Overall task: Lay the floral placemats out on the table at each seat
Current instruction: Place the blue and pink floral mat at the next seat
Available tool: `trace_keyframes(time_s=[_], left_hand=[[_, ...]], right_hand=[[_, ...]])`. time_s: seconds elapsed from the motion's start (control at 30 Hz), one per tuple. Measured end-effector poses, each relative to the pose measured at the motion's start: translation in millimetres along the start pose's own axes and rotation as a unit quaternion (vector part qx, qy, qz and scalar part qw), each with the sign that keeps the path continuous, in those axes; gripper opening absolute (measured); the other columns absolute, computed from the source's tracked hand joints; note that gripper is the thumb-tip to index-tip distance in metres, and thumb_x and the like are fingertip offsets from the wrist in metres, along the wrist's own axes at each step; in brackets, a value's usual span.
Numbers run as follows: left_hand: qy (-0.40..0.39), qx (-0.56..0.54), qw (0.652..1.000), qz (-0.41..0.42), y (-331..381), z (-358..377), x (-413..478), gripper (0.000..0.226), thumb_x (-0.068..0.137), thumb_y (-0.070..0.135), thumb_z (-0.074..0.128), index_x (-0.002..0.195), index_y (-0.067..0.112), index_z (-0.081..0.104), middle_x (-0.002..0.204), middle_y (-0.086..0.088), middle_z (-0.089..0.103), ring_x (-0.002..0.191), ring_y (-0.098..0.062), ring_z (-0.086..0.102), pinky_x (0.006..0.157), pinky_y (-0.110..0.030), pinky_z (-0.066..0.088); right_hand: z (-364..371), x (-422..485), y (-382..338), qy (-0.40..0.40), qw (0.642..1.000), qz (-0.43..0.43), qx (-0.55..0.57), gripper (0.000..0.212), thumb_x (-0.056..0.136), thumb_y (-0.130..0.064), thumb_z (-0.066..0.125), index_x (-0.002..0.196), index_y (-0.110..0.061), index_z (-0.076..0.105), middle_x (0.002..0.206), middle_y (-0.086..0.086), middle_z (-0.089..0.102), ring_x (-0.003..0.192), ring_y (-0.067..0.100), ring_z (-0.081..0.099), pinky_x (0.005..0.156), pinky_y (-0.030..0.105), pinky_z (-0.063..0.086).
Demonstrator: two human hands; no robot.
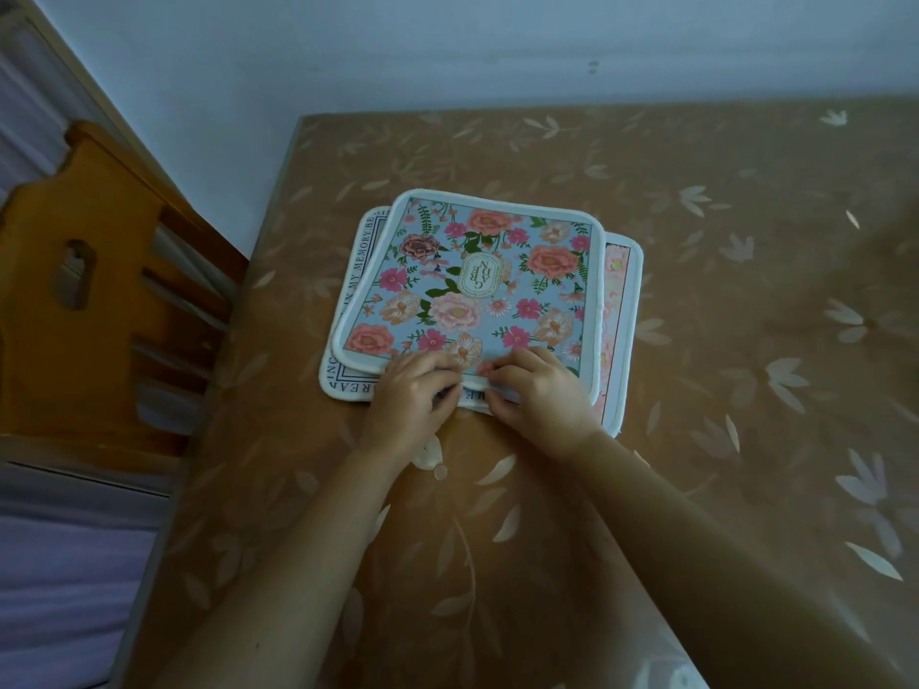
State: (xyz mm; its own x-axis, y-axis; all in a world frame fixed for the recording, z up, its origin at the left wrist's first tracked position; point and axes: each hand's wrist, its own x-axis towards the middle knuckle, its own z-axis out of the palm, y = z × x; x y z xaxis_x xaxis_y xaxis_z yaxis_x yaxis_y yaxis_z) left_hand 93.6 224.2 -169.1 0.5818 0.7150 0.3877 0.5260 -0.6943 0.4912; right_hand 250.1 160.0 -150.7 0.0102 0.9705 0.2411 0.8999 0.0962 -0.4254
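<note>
Left hand [413, 390], right hand [539, 395] side by side: pinching near edge of top placemat [477, 281], fingers curled over it, probably to peel it off stack. Stacked askew over lower placemats [348, 310], near table [696, 216] left edge. Nothing laid by chair [99, 271] yet.

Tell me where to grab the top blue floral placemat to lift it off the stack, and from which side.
Take the blue floral placemat by its white-bound near edge, coming from the person's side, where the left hand and right hand pinch it. It lies flat on the lettered mat and pink mat, so probably only a rim offers a hold, thumb underneath.
</note>
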Motion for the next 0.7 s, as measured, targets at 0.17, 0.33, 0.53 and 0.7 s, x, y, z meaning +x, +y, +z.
trace_keyframes(time_s=[0.17, 0.33, 0.53, 0.7], left_hand=[[0.002, -0.020, 0.999, -0.050, 7.8, 1.4, 6.8, 0.007, 0.073, -0.004, 0.067, 0.080, -0.002, 0.067, 0.079, -0.018, 0.066, 0.077, -0.034, 0.062, 0.068, -0.048, 0.054], [-0.002, -0.014, 0.998, -0.060, 20.9, -1.3, 0.2, 0.008, 0.073, -0.002, 0.068, 0.081, -0.001, 0.067, 0.078, -0.017, 0.065, 0.074, -0.032, 0.061, 0.065, -0.046, 0.054], [-0.013, -0.008, 0.999, -0.051, 54.1, -1.0, -36.4, 0.008, 0.072, 0.003, 0.070, 0.079, 0.004, 0.067, 0.078, -0.010, 0.063, 0.073, -0.027, 0.059, 0.063, -0.041, 0.052], [-0.032, -0.014, 0.998, -0.045, 91.0, 0.7, -76.0, 0.011, 0.070, 0.005, 0.073, 0.078, 0.008, 0.066, 0.080, -0.008, 0.062, 0.079, -0.025, 0.058, 0.064, -0.038, 0.050]], right_hand=[[1.3, -1.4, -4.4, 0.022, 0.999, 0.039, 0.025, 0.014, 0.078, -0.013, 0.065, 0.090, -0.006, 0.067, 0.086, 0.015, 0.066, 0.084, 0.034, 0.058, 0.068, 0.041, 0.049], [-3.8, -6.1, -7.4, 0.010, 0.997, 0.060, 0.038, 0.010, 0.078, -0.010, 0.063, 0.086, -0.006, 0.065, 0.086, 0.014, 0.063, 0.084, 0.032, 0.056, 0.065, 0.039, 0.046], [-20.9, -48.7, -9.0, -0.011, 0.996, 0.065, 0.058, 0.008, 0.074, -0.005, 0.065, 0.081, -0.003, 0.064, 0.083, 0.014, 0.062, 0.084, 0.032, 0.056, 0.067, 0.040, 0.050], [-36.0, -97.8, -13.9, -0.017, 0.995, 0.077, 0.067, 0.012, 0.070, -0.001, 0.068, 0.082, -0.002, 0.066, 0.079, 0.017, 0.062, 0.085, 0.035, 0.059, 0.062, 0.048, 0.054]])
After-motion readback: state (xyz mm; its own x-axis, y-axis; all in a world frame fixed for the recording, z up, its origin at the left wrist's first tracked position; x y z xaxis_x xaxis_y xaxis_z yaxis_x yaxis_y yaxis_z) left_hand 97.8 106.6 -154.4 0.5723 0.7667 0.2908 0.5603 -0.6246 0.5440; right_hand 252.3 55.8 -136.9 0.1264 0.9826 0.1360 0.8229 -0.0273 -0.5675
